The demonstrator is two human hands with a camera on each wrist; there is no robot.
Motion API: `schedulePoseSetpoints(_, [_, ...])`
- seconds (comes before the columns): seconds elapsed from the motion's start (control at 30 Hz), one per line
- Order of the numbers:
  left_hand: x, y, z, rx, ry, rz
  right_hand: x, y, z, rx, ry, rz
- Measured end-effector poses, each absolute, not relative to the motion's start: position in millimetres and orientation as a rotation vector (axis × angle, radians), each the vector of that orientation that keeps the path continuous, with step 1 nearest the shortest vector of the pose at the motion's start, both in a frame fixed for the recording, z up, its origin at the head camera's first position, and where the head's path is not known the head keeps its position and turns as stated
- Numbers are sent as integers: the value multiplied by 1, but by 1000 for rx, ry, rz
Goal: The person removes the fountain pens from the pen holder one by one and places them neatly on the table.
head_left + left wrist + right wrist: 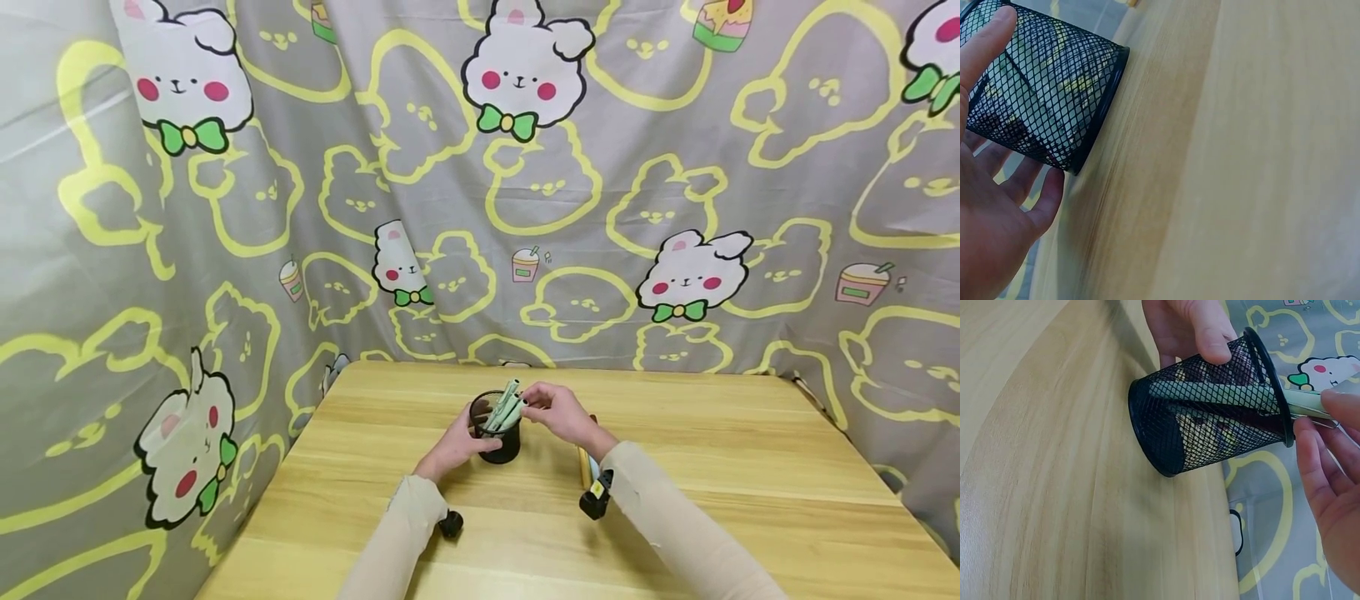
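A black mesh pen holder (498, 446) stands upright on the table, with several pale green pens (504, 408) leaning out of its top. My left hand (458, 442) grips the holder from the left; in the left wrist view its thumb and fingers (1044, 203) lie on either side of the mesh. At the holder's right rim, my right hand (558, 411) pinches the upper end of a pale green pen (1305, 402) between thumb and fingers. The pen's lower part shows through the mesh in the right wrist view. How many pens the hand holds is hard to tell.
A yellow stick-like item (584, 468) and a pale blue item beside it lie on the wooden table (712, 467), partly hidden by the right forearm. A grey curtain (555, 275) with rabbit prints hangs behind and at the sides. Each wrist carries a small black camera (595, 497).
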State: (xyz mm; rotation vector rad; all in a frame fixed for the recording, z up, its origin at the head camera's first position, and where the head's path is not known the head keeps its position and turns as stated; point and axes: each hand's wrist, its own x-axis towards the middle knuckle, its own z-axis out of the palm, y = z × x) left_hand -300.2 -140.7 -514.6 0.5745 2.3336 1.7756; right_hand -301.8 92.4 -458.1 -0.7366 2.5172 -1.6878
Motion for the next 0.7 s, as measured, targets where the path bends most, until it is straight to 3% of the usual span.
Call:
schedulePoseSetpoints(0.2, [-303, -140, -523, 539, 2346, 1790, -301, 94, -455, -725, 2519, -1716])
schedulePoseSetpoints(0.53, [-285, -139, -492, 572, 2313, 1790, -302, 105, -442, -689, 2453, -1828])
schedulePoseSetpoints(0.7, [-284, -139, -493, 564, 2311, 1795, -284, 107, -418, -687, 2467, -1808])
